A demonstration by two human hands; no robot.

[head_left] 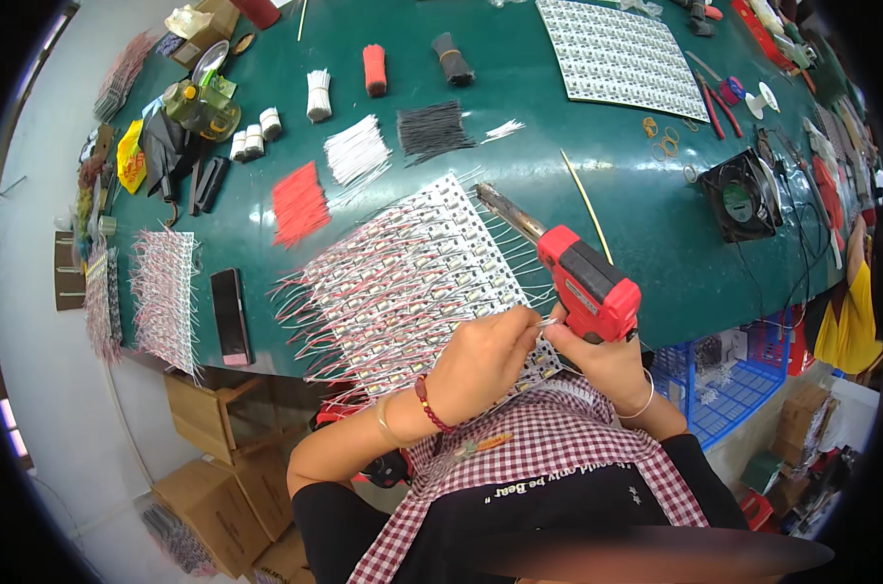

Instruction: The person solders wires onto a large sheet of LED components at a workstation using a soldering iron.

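Observation:
My right hand (597,365) is wrapped round the grip of a red and black soldering gun (588,282), whose metal tip points up and left past the panel's right edge. Close beside it, my left hand (480,355) is closed in a pinch on what looks like a thin wire (547,323); the fingertips partly hide it. Under my left hand lies a white panel of small circuit boards (427,248), tilted on the table. Rows of red and white wires stick out across most of it, and bare-looking wire ends stand along its right edge.
On the green table (656,195) are red wires (301,204), white wires (358,151), black wires (434,131), tied wire bundles (374,71), a phone (229,316), a wired panel (165,297), another panel (622,58), a small fan (741,200) and a thin stick (586,204). A blue crate (738,394) stands below.

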